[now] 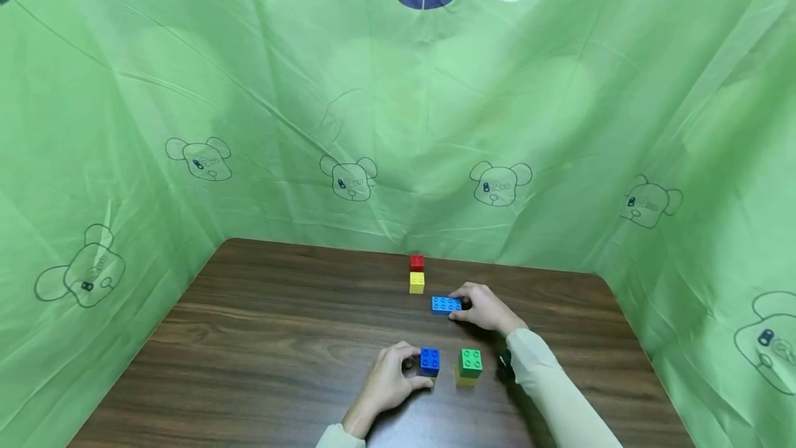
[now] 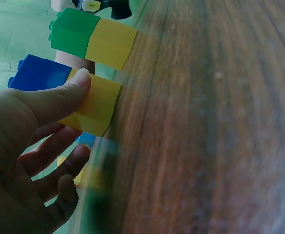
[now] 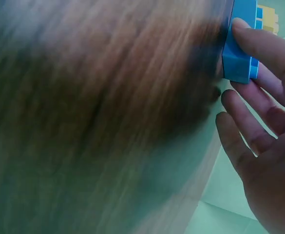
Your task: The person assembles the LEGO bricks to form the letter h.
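Observation:
My left hand (image 1: 388,375) pinches a two-brick stack near the front of the table, a dark blue toy brick (image 1: 430,358) on top of a yellow brick (image 2: 96,105). Its thumb lies across the yellow brick in the left wrist view; the other fingers curl behind. Farther back, my right hand (image 1: 486,308) grips the right end of a long light blue brick (image 1: 444,305) between thumb and fingers. In the right wrist view this brick (image 3: 242,53) lies low against the tabletop. Just right of the left hand's stack stands a green brick (image 1: 470,362) on a yellow one (image 1: 465,381).
A red brick (image 1: 417,263) and a yellow brick (image 1: 417,283) stand together near the table's back edge. Around the brown wooden table (image 1: 280,337) hangs a green curtain (image 1: 410,109) at the back and both sides. A black device (image 1: 506,363) sits at the right wrist.

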Available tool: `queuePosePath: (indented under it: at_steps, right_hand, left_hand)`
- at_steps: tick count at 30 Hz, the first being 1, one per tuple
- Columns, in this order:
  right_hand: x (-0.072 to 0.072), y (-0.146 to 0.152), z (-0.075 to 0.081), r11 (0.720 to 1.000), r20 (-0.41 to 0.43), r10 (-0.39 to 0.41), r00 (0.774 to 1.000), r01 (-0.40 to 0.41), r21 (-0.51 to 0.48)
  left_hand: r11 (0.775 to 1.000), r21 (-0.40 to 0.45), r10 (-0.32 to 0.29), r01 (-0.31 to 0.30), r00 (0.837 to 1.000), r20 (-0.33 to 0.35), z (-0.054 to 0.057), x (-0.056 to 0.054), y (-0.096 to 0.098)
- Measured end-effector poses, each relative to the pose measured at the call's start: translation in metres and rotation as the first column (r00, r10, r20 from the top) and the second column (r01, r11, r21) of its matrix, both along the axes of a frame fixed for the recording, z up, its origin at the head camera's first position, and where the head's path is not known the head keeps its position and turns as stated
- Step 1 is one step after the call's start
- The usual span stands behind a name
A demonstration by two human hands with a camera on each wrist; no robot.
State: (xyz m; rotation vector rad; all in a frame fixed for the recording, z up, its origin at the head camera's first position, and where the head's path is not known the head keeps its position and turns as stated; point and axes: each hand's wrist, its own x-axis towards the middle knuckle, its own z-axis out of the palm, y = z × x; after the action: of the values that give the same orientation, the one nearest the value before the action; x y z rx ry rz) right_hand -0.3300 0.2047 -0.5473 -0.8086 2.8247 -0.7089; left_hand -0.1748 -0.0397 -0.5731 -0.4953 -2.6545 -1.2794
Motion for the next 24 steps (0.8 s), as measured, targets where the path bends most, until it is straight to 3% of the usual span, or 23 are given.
queuePosePath:
  at_steps: [16, 24]
  right_hand:
    - [0.015, 0.007, 0.001, 0.998, 0.020, -0.040, 0.999, 0.041, -0.056]
    - [0.032, 0.012, 0.018, 0.994, 0.017, -0.063, 0.998, 0.064, -0.094]
  left_hand:
    - [1.000, 0.016, -0.007, 0.006, 0.999, 0.042, -0.001, 0.001, 0.001]
    - [1.000, 0.006, -0.006, 0.006, 1.000, 0.016, -0.002, -0.001, 0.000]
